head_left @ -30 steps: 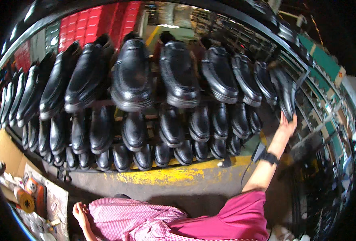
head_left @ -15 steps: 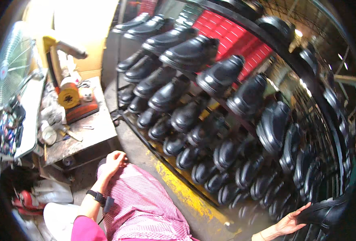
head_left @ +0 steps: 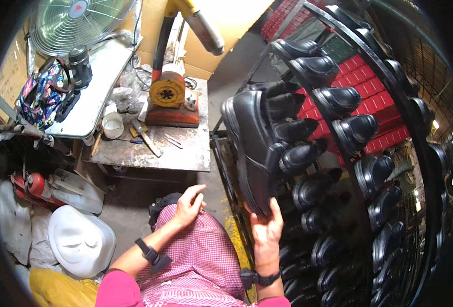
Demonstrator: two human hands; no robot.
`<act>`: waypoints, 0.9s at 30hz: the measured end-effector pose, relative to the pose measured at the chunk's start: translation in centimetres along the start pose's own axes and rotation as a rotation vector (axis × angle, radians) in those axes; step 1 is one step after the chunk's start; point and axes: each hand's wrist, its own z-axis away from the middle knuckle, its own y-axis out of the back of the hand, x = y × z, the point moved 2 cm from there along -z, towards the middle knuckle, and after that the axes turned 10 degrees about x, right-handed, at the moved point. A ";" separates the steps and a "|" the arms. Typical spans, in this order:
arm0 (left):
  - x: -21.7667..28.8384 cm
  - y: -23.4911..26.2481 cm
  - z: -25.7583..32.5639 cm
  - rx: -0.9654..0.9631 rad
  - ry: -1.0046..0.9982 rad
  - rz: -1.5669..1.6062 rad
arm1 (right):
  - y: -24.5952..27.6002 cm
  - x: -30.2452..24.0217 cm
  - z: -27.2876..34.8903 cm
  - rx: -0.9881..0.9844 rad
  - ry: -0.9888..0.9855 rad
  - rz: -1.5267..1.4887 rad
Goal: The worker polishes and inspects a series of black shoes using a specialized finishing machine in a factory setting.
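Note:
My right hand (head_left: pixel 267 227) holds a black leather shoe (head_left: pixel 252 138) by its lower end, with the thumb on one side and the fingers at the other. The shoe stands upright on end in front of the rack, its sole edge and stitched upper showing. My left hand (head_left: pixel 189 205) hovers over my lap in the pink checked apron (head_left: pixel 201 248). Its fingers are loosely bent and apart, with nothing in them.
A metal rack (head_left: pixel 377 66) full of black shoes fills the right side. At the left, a worn workbench (head_left: pixel 185 156) carries an orange and yellow hot-air blower (head_left: pixel 172 102), a white cup (head_left: pixel 113 125) and hand tools. A white plastic container (head_left: pixel 80 240) stands below.
My right hand has brought the shoe from the far right to the front of me, turning it upright. My view has swung left toward the bench. My left hand stays over my lap.

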 end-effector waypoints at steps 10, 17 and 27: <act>0.5 4.6 -2.5 -0.049 -0.476 -0.504 | -10.7 9.2 -19.1 0.036 -0.122 -0.076; -0.2 5.0 -5.0 -0.027 -0.481 -0.543 | -19.3 11.8 -26.5 0.027 -0.067 -0.095; -0.6 5.5 -7.0 -0.005 -0.446 -0.542 | -27.0 12.1 -31.4 -0.031 -0.029 -0.155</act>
